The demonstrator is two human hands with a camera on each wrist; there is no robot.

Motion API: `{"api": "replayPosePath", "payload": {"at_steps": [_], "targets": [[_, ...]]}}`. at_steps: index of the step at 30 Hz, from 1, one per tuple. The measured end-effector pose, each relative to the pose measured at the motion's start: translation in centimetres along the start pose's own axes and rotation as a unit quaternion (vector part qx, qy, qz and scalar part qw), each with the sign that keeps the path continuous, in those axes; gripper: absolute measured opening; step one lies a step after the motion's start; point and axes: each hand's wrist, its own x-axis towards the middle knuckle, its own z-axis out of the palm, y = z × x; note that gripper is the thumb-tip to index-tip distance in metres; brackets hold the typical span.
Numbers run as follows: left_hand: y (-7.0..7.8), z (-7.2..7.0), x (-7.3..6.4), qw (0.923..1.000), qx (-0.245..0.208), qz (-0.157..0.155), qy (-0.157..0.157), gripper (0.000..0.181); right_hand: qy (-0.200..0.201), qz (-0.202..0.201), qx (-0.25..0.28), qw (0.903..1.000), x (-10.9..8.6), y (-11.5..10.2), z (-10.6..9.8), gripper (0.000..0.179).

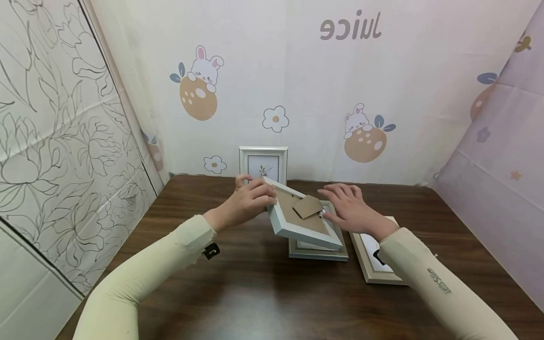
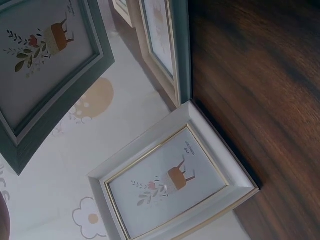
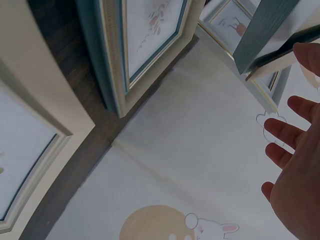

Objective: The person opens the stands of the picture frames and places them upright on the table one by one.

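My left hand (image 1: pixel 254 200) grips the left edge of a pale blue-green picture frame (image 1: pixel 303 234), raised and tilted with its brown back upward. A brown stand flap (image 1: pixel 308 207) juts from that back. Its front, a plant print, shows in the left wrist view, where the frame (image 2: pixel 97 67) looks darker teal. Beside the flap and the frame's right side hovers my right hand (image 1: pixel 352 210), fingers spread and holding nothing. In the right wrist view the thumb of that hand (image 3: pixel 302 170) comes close to the frame; whether it touches is unclear.
Below the raised frame lies a beige-edged picture frame (image 1: pixel 318 255) on the dark wooden table (image 1: pixel 238 293). A cream frame (image 1: pixel 369 267) lies to the right, partly behind my right forearm. At the back, a white frame (image 1: pixel 263 151) stands against the patterned curtain (image 1: pixel 314 94).
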Motion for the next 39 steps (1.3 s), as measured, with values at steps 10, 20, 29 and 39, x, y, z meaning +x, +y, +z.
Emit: {"api": "replayPosePath", "payload": {"at_steps": [10,20,29,39], "targets": [[0.4,0.0,0.0,0.9999,-0.008,0.01,0.006,0.048,-0.023,-0.034,0.005,0.9992,1.8,-0.5,0.3,0.06],[0.7,0.0,-0.2,0.9999,-0.002,0.015,-0.002,0.046,-0.038,-0.034,0.005,0.9987,2.7,-0.8,0.5,0.055],[0.7,0.2,-0.3,0.9999,-0.003,0.011,0.0,0.046,-0.042,-0.026,0.004,0.9988,2.7,-0.8,0.6,0.054],[0.8,0.2,-0.5,0.9999,-0.01,0.002,-0.012,0.043,-0.018,-0.003,-0.003,0.9998,2.6,-0.6,-0.3,0.054]]}}
